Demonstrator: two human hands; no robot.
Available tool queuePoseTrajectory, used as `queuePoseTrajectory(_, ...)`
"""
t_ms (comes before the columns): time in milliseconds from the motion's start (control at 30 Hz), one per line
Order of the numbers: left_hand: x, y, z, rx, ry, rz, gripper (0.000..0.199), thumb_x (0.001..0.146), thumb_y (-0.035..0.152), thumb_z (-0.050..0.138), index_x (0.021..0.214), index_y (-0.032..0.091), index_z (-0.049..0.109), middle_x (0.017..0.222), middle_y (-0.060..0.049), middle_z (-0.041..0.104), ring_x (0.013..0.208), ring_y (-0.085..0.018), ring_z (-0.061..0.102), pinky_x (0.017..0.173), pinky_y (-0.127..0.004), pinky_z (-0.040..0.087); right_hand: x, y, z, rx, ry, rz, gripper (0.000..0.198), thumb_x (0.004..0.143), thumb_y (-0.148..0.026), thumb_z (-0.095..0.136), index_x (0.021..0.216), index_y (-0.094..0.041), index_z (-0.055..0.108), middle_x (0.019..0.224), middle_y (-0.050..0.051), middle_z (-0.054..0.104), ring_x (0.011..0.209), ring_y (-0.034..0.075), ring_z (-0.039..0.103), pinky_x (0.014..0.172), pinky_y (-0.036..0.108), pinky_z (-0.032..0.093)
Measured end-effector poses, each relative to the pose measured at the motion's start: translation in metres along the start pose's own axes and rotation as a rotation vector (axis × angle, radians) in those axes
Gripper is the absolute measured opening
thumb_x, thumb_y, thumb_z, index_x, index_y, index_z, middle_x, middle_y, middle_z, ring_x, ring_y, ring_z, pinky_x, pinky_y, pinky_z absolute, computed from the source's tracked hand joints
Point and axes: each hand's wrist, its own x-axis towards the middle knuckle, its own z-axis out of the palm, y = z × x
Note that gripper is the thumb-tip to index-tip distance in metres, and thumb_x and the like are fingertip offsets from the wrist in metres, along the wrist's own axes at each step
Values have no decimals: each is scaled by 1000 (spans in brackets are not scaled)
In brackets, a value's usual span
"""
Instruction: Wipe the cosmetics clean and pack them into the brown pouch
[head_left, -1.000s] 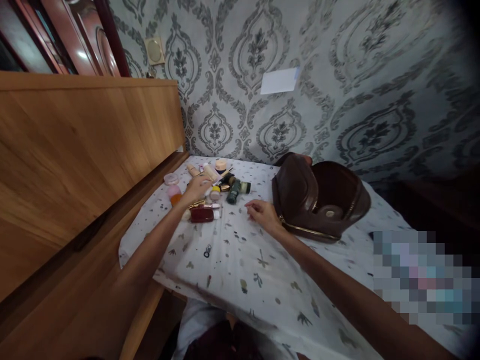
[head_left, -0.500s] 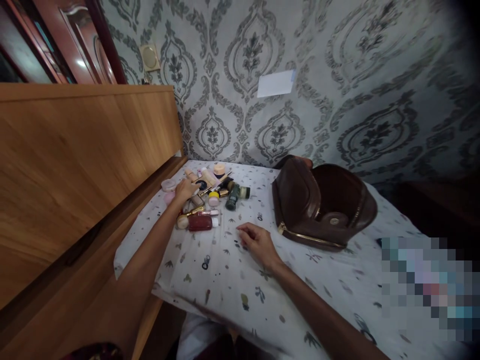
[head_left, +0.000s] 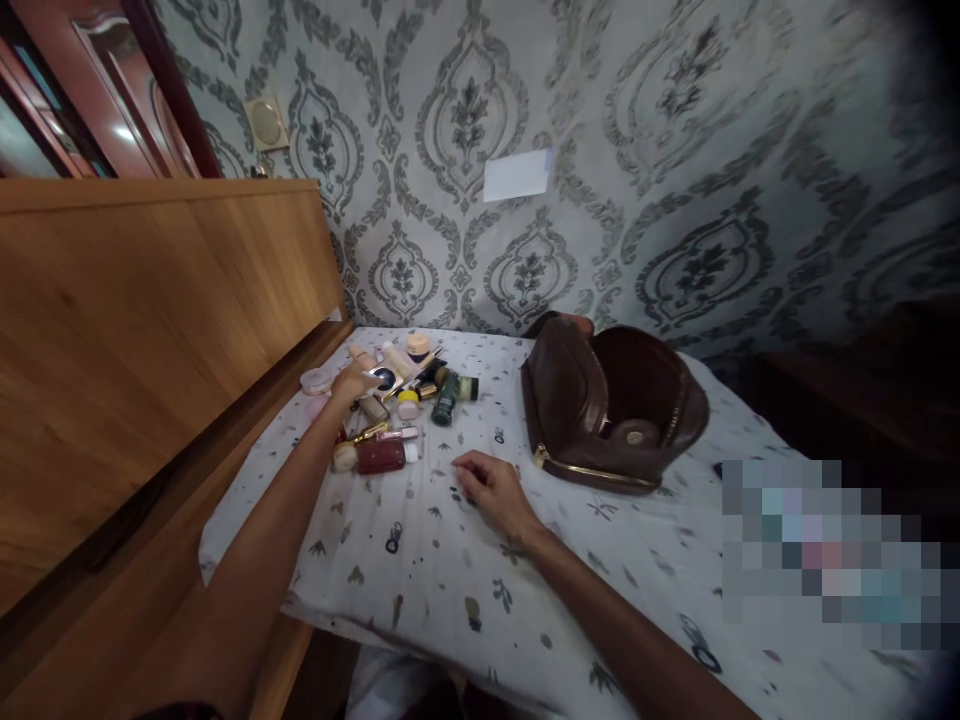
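My left hand reaches into a cluster of cosmetics, fingers closed at a small pale thing I cannot make out. Just beyond its fingertips lies a round dark compact. Around it are a clear round jar, a yellow-lidded jar, a cream-coloured jar and a dark green bottle. Nearer me, a red bottle with a white cap lies on its side below a gold tube. My right hand rests on the patterned cloth, fingers curled together, nothing visible in them.
A brown leather bag stands unzipped to the right, its mouth gaping. A wooden panel borders the left side. Patterned wallpaper with a white paper rises behind. A blurred patch covers the right.
The camera view has turned slightly right. At my left fingertips the round compact shows more fully, and a pale thing is now visible. My right hand keeps its curled pose on the cloth.
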Motion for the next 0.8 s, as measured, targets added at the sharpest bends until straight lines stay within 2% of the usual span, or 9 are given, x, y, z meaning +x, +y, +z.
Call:
queuePoseTrajectory(100,-7,5,-5,10,1,-59,47,83,45,66,107,5,65,109,-19,72,94,-29,68,72,-30,47,0,0,1,26,13,-6,17,80,-29,52,82,-19,65,53,-5,52,51,12,47,54,24,37)
queuePoseTrajectory(267,-24,20,-13,44,56,-27,39,85,42,61,113,14,62,115,-15,72,104,-28,67,74,-29,49,0,-1,2,88,32,-4,14,78,-18,53,81,-19,66,52,-7,52,50,10,46,53,22,36)
queuePoseTrajectory(367,-41,31,-21,82,133,7,42,88,42,55,119,14,58,113,-17,71,106,-33,66,77,-35,49,0,0,1,141,51,2,13,78,-17,55,82,-18,66,53,-7,52,49,10,48,52,21,37)
queuePoseTrajectory(433,-58,40,-27,113,247,56,43,89,43,52,121,15,55,109,-17,71,103,-34,66,77,-37,49,1,1,0,195,68,2,10,79,-20,58,83,-18,66,55,-6,53,49,10,51,51,21,39)
queuePoseTrajectory(533,-92,57,-30,91,399,241,34,90,45,51,112,19,55,100,-10,70,95,-31,67,75,-36,49,3,-3,-3,330,93,13,18,83,-35,63,82,-18,64,65,-3,58,51,10,56,48,21,41)
queuePoseTrajectory(600,-119,69,-23,36,417,417,26,91,43,51,105,21,54,98,-7,69,91,-28,67,74,-34,49,5,-8,-5,485,101,79,31,84,-48,63,85,-17,62,72,0,62,53,11,59,45,21,42)
queuePoseTrajectory(700,-158,82,-1,53,414,724,19,94,39,49,95,20,54,96,-9,67,93,-27,65,75,-34,49,8,-14,-11,795,74,252,43,87,-59,58,95,-17,62,76,2,67,54,12,61,44,21,43)
queuePoseTrajectory(800,-184,84,22,173,444,889,19,96,38,47,92,20,55,93,-11,66,91,-28,63,69,-34,49,7,-13,-20,936,13,379,48,94,-60,48,86,-15,63,68,3,68,54,12,63,46,20,45)
